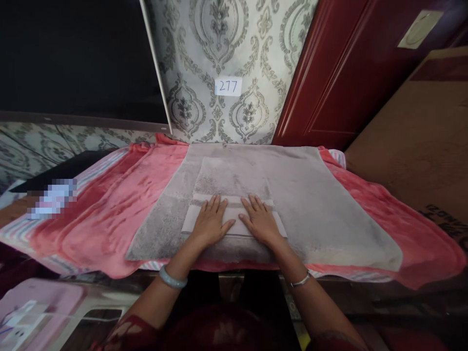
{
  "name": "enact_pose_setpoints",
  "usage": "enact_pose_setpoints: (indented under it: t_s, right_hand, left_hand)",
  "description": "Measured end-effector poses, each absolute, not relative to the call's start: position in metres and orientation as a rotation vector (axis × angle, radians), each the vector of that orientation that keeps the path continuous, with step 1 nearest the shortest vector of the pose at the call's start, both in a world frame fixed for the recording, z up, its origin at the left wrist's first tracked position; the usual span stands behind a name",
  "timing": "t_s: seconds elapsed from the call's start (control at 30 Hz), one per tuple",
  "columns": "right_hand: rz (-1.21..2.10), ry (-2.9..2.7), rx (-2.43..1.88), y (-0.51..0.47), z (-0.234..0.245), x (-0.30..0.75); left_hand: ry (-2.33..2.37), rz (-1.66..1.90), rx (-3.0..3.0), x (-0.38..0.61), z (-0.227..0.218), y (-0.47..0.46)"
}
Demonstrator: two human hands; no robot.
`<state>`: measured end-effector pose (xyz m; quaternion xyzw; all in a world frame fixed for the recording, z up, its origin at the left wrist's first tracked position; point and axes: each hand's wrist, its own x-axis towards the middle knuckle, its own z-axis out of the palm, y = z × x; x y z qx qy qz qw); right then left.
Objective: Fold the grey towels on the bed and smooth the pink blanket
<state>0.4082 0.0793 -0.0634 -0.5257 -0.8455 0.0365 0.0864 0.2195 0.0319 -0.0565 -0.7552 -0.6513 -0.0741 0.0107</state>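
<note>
Both palms rest on a pale, flat folded piece that looks like cloth (233, 213), near the front middle of a grey plush mat (314, 204). My left hand (212, 219) presses its left half with fingers spread and pointing away from me. Over the right half lies my right hand (260, 219), likewise flat, its thumb toward the left one. A grey stripe crosses the folded piece under the fingertips. Beyond it a fuzzy light-grey panel extends back toward the wall; whether the two are joined I cannot tell.
A pink-red plush blanket (109, 204) lies beneath the mat. A dark screen (80, 58) stands back left, and a large cardboard box (413, 146) at the right. Ahead, a paper label reading 277 (228, 86) is on the patterned wall. A pink stool (47, 297) sits lower left.
</note>
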Motion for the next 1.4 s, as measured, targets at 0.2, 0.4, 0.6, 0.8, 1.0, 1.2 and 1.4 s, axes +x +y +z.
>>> enact_pose_setpoints:
  t_s: [0.2,0.4,0.6,0.8,1.0,1.2,1.4]
  right_hand:
    - [0.089,-2.423,-1.705,0.083,-0.077,0.442]
    - [0.101,-2.371,-1.719,0.088,-0.093,0.469]
    - [0.012,-2.306,-1.724,0.106,-0.067,0.461]
    - [0.039,-2.443,-1.614,0.143,-0.030,0.398]
    - [0.052,-2.476,-1.624,0.161,-0.059,0.390]
    - [0.043,-2.462,-1.627,0.163,-0.065,0.393]
    - [0.074,-2.418,-1.712,0.162,-0.063,0.394]
  left_hand:
    - [-2.167,-0.212,-2.179,0.196,-0.059,0.022]
    - [-2.275,-0.156,-2.125,0.168,-0.058,0.004]
    - [-2.305,-0.258,-2.092,0.165,-0.030,0.028]
    - [-2.087,-0.350,-2.261,0.206,-0.010,0.103]
    - [-2.128,-0.315,-2.244,0.203,-0.048,0.126]
    - [-2.134,-0.381,-2.200,0.201,-0.051,0.122]
    - [-2.297,-0.386,-2.004,0.201,-0.048,0.119]
